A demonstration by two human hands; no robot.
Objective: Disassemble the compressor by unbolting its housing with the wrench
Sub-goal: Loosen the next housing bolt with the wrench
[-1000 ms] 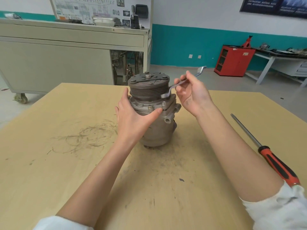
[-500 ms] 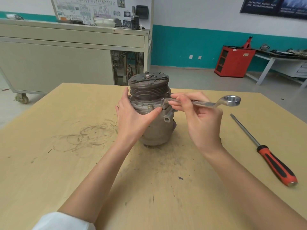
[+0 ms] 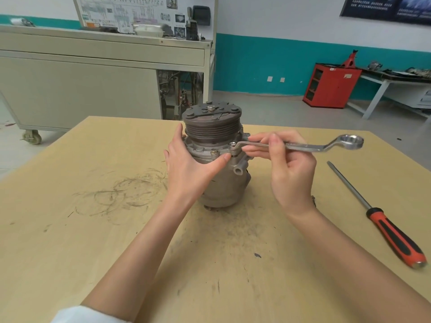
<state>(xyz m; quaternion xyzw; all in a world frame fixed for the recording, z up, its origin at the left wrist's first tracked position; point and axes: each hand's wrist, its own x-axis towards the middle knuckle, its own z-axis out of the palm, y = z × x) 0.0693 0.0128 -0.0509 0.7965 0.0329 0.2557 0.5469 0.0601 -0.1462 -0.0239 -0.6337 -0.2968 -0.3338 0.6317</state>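
A grey metal compressor (image 3: pixel 225 185) stands upright on the wooden table (image 3: pixel 70 229), its dark grooved pulley on top. My left hand (image 3: pixel 189 164) wraps the left side of the housing, thumb tip by a flange bolt. A silver ring wrench (image 3: pixel 300 145) lies almost level, its small ring seated on a bolt (image 3: pixel 232 144) at the housing's front flange, its big ring pointing right. My right hand (image 3: pixel 286 164) pinches the wrench shaft between thumb and fingers.
A long screwdriver (image 3: pixel 382 220) with a red-and-black handle lies on the table at the right. Behind the table stand a beige wheeled cabinet (image 3: pixel 81 85) and a red cabinet (image 3: pixel 331 87). Dark scuff rings mark the tabletop left of the compressor.
My right hand swung the wrench clockwise from pointing back-right and upward to lying level and pointing right, its ring staying on the flange bolt. My left hand stayed on the housing.
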